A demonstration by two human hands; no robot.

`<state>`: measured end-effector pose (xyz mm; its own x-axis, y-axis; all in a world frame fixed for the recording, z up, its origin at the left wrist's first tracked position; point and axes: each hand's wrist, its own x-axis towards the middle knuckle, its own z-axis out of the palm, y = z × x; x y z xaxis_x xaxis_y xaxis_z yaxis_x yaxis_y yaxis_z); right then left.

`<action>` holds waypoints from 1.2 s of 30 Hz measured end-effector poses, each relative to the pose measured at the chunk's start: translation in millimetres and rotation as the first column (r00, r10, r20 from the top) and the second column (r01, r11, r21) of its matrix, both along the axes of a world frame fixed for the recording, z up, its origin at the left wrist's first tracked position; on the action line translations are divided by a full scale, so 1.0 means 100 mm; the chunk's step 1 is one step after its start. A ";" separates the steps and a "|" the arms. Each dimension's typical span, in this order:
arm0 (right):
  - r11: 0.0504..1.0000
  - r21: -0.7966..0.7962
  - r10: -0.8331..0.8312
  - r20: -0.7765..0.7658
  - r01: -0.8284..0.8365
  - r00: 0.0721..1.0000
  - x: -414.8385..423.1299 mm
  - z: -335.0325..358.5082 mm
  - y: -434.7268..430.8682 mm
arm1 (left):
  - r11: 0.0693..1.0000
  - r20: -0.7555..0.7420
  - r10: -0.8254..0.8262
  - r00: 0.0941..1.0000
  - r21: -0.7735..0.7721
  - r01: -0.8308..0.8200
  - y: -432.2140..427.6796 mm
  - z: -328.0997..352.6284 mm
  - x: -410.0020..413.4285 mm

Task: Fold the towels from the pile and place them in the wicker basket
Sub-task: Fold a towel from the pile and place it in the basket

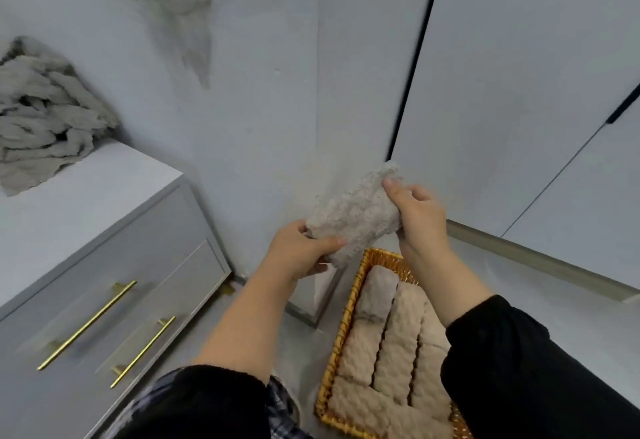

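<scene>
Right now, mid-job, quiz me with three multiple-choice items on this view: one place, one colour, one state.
1. Where is the unfolded pile? A on the dresser; B on a chair; C on a shelf
2. What colour are the drawer handles? A black; B gold; C white
3. The folded towel is: A dropped; B held by one hand; C held by both hands
Answers: A, the pile sits on the dresser; B, the bars shine gold; C, the left hand and right hand each grip an end.

Wicker basket [346,321] — near end cut off, right side behind sleeve [536,386]; pile [41,116] cropped left.
</scene>
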<state>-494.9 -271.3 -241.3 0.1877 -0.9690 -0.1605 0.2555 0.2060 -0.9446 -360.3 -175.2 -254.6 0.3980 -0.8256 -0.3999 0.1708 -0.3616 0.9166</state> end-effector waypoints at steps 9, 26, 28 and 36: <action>0.828 0.452 0.071 0.501 -0.331 0.863 -0.44 -0.83 -0.53 | 0.991 -0.222 0.119 0.968 0.085 -0.102 -0.71 -0.81 -0.60; 0.771 0.544 -0.206 -0.276 0.330 0.939 -1.03 -2.41 -1.14 | 0.893 0.421 -0.326 0.846 0.431 0.130 -1.08 -2.10 -0.76; 0.745 0.586 -0.108 -0.366 0.319 0.925 -1.11 -2.71 -1.14 | 0.842 0.457 -0.427 0.781 0.516 0.158 -1.06 -2.29 -0.74; 0.761 0.608 0.094 -0.450 0.228 0.888 -1.13 -3.31 -1.13 | 0.714 0.443 -0.587 0.677 0.678 0.176 -1.08 -2.78 -0.55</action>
